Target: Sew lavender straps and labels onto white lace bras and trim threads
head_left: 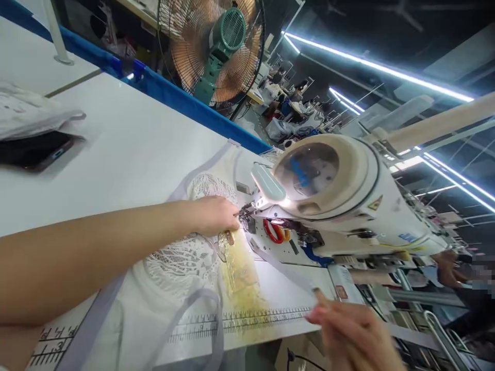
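My left hand [216, 214] is closed on the white lace garment [185, 263], its fingertips right beside the presser foot [245, 214] of a white sewing machine [336, 180]. The fingertips are partly hidden against the cloth. A pale grey strip of binding [284, 268] runs from near the foot towards my right hand [351, 330], whose pinched fingers seem to grip it off the table's front edge. That hand is smeared by motion. Loose grey binding also loops over the front of the garment. Yellowed clear tape [242, 273] covers the table just below the foot.
A printed ruler scale [266, 319] runs along the table's front edge. Red-handled scissors [273, 232] lie by the machine bed. At far left, a phone [38, 149] rests under white cloth [31, 111]. A large fan [216, 51] stands behind the blue table edge [162, 93].
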The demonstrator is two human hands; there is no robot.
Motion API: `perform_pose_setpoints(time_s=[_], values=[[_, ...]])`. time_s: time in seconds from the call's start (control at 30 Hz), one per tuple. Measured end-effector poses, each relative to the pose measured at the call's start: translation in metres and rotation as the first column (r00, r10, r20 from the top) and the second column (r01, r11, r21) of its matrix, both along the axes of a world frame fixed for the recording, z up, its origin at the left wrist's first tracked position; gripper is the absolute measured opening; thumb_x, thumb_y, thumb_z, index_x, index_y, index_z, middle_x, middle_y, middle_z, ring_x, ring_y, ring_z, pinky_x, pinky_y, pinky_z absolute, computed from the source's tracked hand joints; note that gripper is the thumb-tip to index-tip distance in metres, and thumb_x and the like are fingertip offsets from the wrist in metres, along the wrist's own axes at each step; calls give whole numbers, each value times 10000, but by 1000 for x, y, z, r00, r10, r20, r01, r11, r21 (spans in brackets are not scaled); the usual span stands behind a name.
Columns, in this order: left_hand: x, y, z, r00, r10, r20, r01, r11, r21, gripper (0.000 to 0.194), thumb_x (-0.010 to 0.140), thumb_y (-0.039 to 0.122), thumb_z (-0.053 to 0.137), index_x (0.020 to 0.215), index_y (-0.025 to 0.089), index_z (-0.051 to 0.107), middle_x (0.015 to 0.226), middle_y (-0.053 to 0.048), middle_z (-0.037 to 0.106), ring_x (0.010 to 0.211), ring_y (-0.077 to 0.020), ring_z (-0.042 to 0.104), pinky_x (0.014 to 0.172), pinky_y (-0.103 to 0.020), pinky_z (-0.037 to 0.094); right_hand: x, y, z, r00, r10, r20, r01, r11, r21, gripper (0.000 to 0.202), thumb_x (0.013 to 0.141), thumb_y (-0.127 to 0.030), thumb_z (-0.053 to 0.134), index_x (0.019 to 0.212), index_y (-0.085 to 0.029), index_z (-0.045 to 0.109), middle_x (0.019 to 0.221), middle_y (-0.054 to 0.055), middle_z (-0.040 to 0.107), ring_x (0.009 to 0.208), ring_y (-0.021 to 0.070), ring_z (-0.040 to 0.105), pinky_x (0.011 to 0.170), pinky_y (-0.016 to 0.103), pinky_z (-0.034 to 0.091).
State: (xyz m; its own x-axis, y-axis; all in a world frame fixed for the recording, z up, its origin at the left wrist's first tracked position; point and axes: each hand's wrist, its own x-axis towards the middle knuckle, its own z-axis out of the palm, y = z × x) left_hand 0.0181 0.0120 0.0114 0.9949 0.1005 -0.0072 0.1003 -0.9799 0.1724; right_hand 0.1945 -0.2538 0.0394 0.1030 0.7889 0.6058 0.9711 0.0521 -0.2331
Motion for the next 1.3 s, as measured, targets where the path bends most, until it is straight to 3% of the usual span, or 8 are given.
perform_pose_setpoints(time_s=[0.07, 0.13, 0.3, 0.57, 0.8, 1.0, 1.3], values=[[0, 0, 0, 1000, 3, -2, -3, 1000, -11, 343, 803, 171, 496, 1093, 309, 617, 1110, -58, 562, 907, -233, 503, 732, -327, 370, -23, 18, -17, 947, 317, 52, -308, 941, -142, 311, 825, -94, 510, 1085, -239, 598, 897, 69, 615, 834, 186, 619, 674, 295, 517], [-1, 0, 0, 1000, 0, 2, 0, 1000, -6, 347, 811, 175, 487, 1102, 314, 615, 1112, -57, 562, 904, -234, 506, 730, -327, 368, -31, 44, -36, 923, 378, 74, -364, 918, -154, 432, 812, -38, 488, 1195, -231, 530, 908, 72, 605, 839, 186, 595, 680, 316, 510], [-2, 0, -1, 999, -19, 37, 19, 1000, 3, 319, 802, 184, 521, 1074, 300, 639, 1066, -65, 581, 869, -239, 519, 712, -329, 366, -24, 80, -56, 932, 315, 180, -282, 941, -186, 425, 807, -33, 454, 1188, -207, 527, 900, 85, 592, 810, 198, 561, 671, 341, 492], [-1, 0, -2, 998, 14, 60, -11, 999, -50, 273, 802, 218, 541, 1033, 307, 656, 1071, -53, 589, 880, -234, 502, 693, -318, 351, -28, 71, -52, 932, 314, 178, -270, 934, -234, 421, 805, -30, 439, 1186, -189, 519, 884, 86, 584, 798, 199, 554, 661, 322, 485], [0, 1, -4, 999, -13, 36, 12, 1000, 13, 347, 800, 178, 498, 1091, 315, 628, 1097, -57, 570, 853, -230, 504, 663, -314, 343, -26, 71, -52, 945, 276, 177, -228, 941, -248, 388, 819, -48, 423, 1163, -196, 527, 863, 75, 582, 785, 192, 552, 636, 301, 478], [2, 2, -5, 999, -19, 51, 17, 999, 46, 277, 840, 226, 491, 1054, 306, 648, 1041, -53, 589, 855, -223, 497, 686, -319, 334, -25, 69, -52, 949, 274, 157, -227, 937, -267, 373, 824, -43, 422, 1150, -193, 524, 846, 73, 578, 755, 183, 538, 625, 300, 482], [5, 7, -7, 996, -44, 83, 39, 997, 60, 269, 862, 253, 490, 1077, 323, 636, 964, -42, 609, 861, -222, 494, 695, -319, 322, -23, 58, -45, 941, 327, 89, -297, 922, -250, 421, 821, -50, 452, 1209, -204, 508, 853, 74, 578, 767, 186, 552, 630, 303, 485]])
